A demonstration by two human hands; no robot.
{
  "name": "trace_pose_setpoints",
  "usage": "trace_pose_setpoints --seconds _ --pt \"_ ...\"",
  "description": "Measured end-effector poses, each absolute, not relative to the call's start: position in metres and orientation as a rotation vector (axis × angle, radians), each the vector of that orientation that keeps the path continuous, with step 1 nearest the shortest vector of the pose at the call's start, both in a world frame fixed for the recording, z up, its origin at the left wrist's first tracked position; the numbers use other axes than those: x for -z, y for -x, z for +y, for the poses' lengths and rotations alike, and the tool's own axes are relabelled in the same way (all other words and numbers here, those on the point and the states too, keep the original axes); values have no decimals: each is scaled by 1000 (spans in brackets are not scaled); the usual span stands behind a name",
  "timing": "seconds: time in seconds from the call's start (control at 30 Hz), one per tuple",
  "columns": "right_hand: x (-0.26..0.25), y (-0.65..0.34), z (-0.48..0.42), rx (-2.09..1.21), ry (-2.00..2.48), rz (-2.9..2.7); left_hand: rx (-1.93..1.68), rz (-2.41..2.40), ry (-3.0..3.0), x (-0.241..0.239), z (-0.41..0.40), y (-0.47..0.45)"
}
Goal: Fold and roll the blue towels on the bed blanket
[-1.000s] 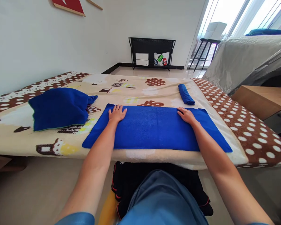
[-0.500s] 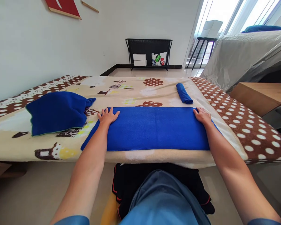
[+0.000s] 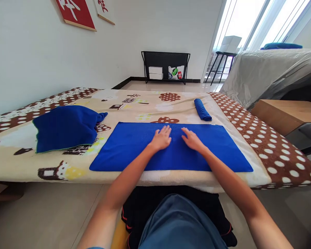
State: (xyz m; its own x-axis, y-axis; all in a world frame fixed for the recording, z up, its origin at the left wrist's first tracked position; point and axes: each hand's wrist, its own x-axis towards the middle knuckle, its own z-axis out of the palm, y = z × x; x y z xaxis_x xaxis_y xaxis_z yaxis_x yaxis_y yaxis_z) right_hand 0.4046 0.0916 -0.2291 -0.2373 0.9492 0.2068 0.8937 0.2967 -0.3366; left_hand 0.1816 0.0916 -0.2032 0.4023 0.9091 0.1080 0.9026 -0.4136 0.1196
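Observation:
A blue towel [image 3: 134, 148] lies flat as a wide folded strip along the near edge of the bed. My left hand [image 3: 161, 139] rests near the middle of it, fingers stretched out and pointing away from me. Just to the right, my right hand [image 3: 192, 139] is over the same towel with its fingers apart. Neither hand grips anything. Beyond the towel's right half sits a rolled blue towel [image 3: 202, 110]. A crumpled blue cloth [image 3: 66, 129] with a green-edged hem is heaped to the left, apart from both hands.
A patterned blanket [image 3: 67, 173] covers the bed, with brown polka-dot borders at both sides. A wooden box-like piece [image 3: 285, 112] and plastic-covered furniture [image 3: 264, 76] stand at the right. A black rack [image 3: 166, 60] is against the far wall, near a stool [image 3: 221, 65].
Both hands have moved inward from the towel's far left and right corners to its middle. The towel's ends are now uncovered. The view has tilted up slightly.

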Motion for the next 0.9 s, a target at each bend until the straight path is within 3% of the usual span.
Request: trace_pose_setpoints --seconds 0.17,0.5,0.9 --pt "243 -369 41 -226 1516 -2324 -261 1544 -2645 221 44 -216" --pt "238 -393 -3 -180 1567 -2276 -414 1813 -2565 224 -9 -168" --pt "274 -536 -30 89 1867 -1838 -521 2548 -1974 236 -29 4"
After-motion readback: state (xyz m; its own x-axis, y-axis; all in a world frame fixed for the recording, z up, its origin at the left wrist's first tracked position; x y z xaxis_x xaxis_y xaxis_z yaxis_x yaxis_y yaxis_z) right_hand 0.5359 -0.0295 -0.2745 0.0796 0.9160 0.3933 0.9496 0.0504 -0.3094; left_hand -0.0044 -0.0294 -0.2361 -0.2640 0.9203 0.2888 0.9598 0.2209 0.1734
